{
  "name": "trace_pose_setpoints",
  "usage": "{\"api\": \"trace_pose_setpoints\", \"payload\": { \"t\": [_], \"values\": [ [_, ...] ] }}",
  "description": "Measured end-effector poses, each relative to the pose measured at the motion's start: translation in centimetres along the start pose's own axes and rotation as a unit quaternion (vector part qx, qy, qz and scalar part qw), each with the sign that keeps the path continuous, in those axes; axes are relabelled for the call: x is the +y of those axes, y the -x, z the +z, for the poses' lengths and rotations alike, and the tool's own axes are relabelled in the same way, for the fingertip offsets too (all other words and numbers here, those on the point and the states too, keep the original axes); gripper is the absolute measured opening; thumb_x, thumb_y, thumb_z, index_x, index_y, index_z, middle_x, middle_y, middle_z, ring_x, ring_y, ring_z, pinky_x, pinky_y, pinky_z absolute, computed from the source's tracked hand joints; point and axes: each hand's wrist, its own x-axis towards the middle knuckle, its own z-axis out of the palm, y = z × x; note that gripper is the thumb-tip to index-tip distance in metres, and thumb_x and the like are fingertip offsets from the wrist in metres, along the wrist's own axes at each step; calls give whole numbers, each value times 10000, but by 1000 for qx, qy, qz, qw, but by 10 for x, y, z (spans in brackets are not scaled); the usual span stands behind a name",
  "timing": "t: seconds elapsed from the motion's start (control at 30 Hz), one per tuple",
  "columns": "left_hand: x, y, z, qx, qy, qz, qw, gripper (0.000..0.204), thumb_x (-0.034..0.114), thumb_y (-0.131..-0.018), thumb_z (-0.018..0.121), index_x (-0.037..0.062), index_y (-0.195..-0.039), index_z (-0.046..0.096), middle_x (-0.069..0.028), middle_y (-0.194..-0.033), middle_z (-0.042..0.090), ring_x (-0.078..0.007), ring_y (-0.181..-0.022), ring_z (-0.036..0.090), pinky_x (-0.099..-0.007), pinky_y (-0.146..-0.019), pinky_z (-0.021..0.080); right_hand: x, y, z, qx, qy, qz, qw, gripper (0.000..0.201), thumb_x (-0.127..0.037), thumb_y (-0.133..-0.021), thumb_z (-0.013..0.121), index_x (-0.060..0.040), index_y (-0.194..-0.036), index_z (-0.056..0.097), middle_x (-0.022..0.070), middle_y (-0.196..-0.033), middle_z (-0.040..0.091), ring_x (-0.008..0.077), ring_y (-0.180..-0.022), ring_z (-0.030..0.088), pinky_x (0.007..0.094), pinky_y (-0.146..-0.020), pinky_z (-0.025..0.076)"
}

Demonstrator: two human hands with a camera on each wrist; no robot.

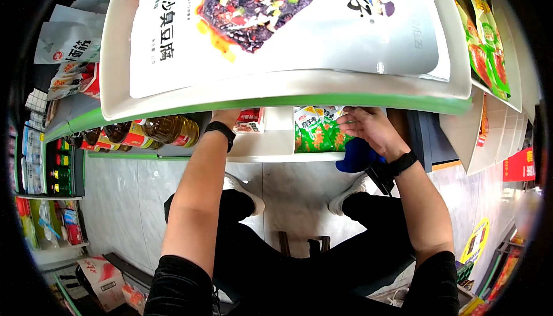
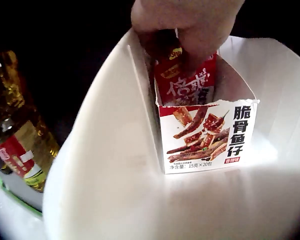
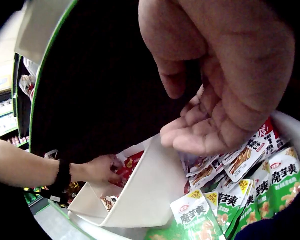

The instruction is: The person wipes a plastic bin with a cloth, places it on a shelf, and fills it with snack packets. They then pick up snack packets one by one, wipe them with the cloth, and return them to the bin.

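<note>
In the left wrist view my left hand (image 2: 190, 20) reaches into an open-topped box (image 2: 202, 140) with dried-fish pictures and pinches a red packet (image 2: 182, 90) inside; its fingertips are partly hidden. The head view shows this hand (image 1: 226, 116) at the left of the red and white box (image 1: 250, 121), under the upper tray. My right hand (image 3: 225, 75), fingers loosely bent and holding nothing, hangs over green and white packets (image 3: 195, 215) and red and white packets (image 3: 245, 159). From above, the right hand (image 1: 371, 130) is beside the green packets (image 1: 315, 134).
A white upper tray (image 1: 288, 85) with a large silver-white pouch (image 1: 173, 57) overhangs both hands. Oil bottles (image 1: 170, 130) lie to the left. A white divider (image 3: 145, 185) separates the box from the packets. Something blue (image 1: 356, 156) is below the right hand.
</note>
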Motion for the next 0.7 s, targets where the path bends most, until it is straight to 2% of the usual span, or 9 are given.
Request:
{"api": "trace_pose_setpoints", "payload": {
  "t": [0.1,0.17,0.23,0.3,0.33,0.47,0.63,0.67,0.7],
  "values": [
    [-7,1,15,23,12,13,1000,467,411,-930,435,69,-1225,552,-189,-1265,542,-345,-1174,496,-442,-983,381,0,-1,-1,-1,7,3,1000,256,-201,-982,480,5,-1116,552,132,-970,647,185,-852,641,276,-743,528],
    [35,18,-17,-57,140,-108,983,443,398,-918,470,74,-1205,565,-166,-1237,567,-307,-1163,517,-400,-973,400,0,-1,0,-4,13,5,1000,257,-205,-983,480,1,-1117,555,129,-970,648,181,-851,639,274,-742,527],
    [42,21,-18,-75,108,-116,985,418,379,-906,497,79,-1185,579,-162,-1217,578,-306,-1152,527,-402,-959,410,0,-1,1,-2,17,8,1000,257,-210,-983,480,-5,-1116,559,126,-971,648,177,-851,638,272,-740,525],
    [8,11,17,-28,-85,-11,996,392,353,-894,516,83,-1167,594,-176,-1206,574,-341,-1140,526,-448,-944,412,2,-2,-1,-8,18,7,1000,259,-216,-985,477,-9,-1115,562,123,-972,649,177,-851,636,274,-742,523],
    [-4,8,27,-29,-103,26,994,389,341,-882,535,94,-1178,591,-175,-1209,572,-345,-1142,525,-449,-945,412,3,-3,-1,-11,18,7,1000,260,-219,-986,476,-11,-1114,564,122,-972,649,177,-851,635,275,-743,522],
    [-35,-5,51,-32,-147,147,978,411,314,-841,593,147,-1216,579,-172,-1225,563,-358,-1151,520,-452,-959,410,4,-3,-1,-4,18,12,1000,261,-229,-986,476,-15,-1102,573,117,-972,650,178,-853,633,280,-750,519],
    [-33,-3,41,-97,-162,281,941,412,305,-827,609,183,-1221,583,-168,-1241,554,-361,-1152,520,-444,-961,412,6,-5,1,-6,11,12,1000,251,-227,-984,483,-25,-1101,576,113,-975,651,179,-851,636,282,-747,520],
    [-33,-2,41,-93,-153,300,937,407,311,-828,604,177,-1213,587,-168,-1235,558,-359,-1150,522,-442,-957,415,5,-5,2,-7,15,14,1000,246,-223,-983,486,-27,-1103,574,112,-974,652,178,-849,637,281,-744,520],
    [-27,-1,37,-93,-138,285,944,406,319,-828,600,172,-1207,589,-168,-1229,563,-357,-1148,523,-442,-957,414,4,-5,3,-7,18,16,1000,241,-218,-982,489,-29,-1104,572,110,-974,652,177,-847,638,281,-742,521]
  ]
}}
